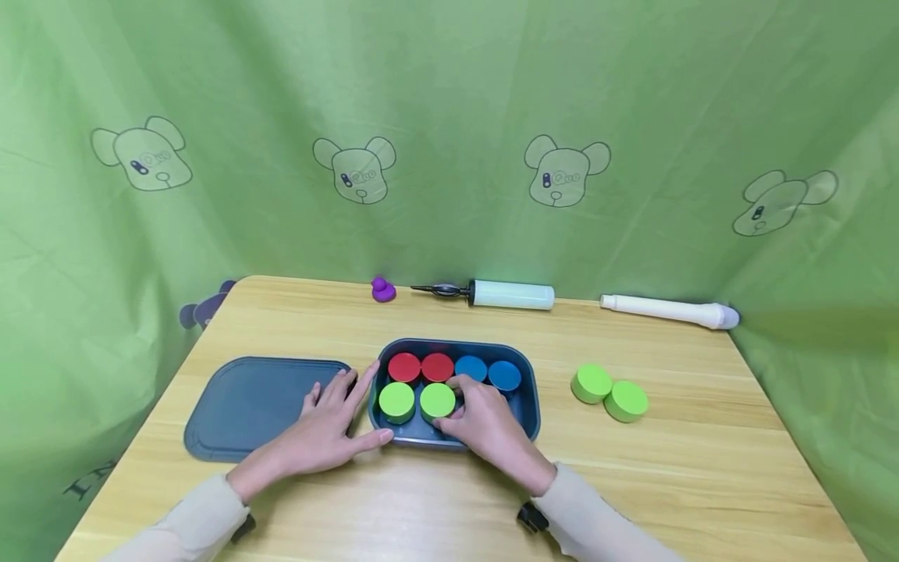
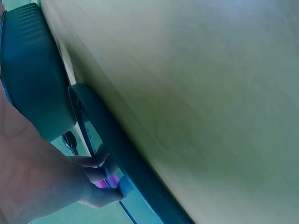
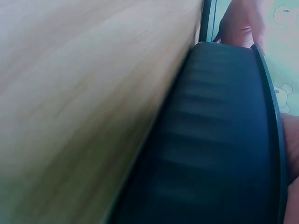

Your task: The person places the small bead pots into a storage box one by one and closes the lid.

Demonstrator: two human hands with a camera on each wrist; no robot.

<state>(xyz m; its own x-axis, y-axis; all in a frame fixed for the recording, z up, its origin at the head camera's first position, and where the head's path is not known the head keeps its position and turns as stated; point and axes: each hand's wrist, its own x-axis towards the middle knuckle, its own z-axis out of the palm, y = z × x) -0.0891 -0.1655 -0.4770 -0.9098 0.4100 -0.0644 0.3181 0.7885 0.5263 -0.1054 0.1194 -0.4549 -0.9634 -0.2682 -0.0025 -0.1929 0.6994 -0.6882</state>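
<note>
In the head view a dark blue-grey box stands at the table's middle. Inside, two red discs and two blue discs line the back, with a green disc at front left. My right hand reaches in over the right part and pinches another green disc between thumb and fingers. Fairly straight fingers of my left hand spread at the box's left end, index and thumb by its rim, the others over the edge of a flat dark lid. The left wrist view shows these fingers by the lid.
Two more green discs lie touching to the right of the box. Along the table's back edge are a purple rubber duck, a hand pump and a white wand-like object. A green curtain hangs behind.
</note>
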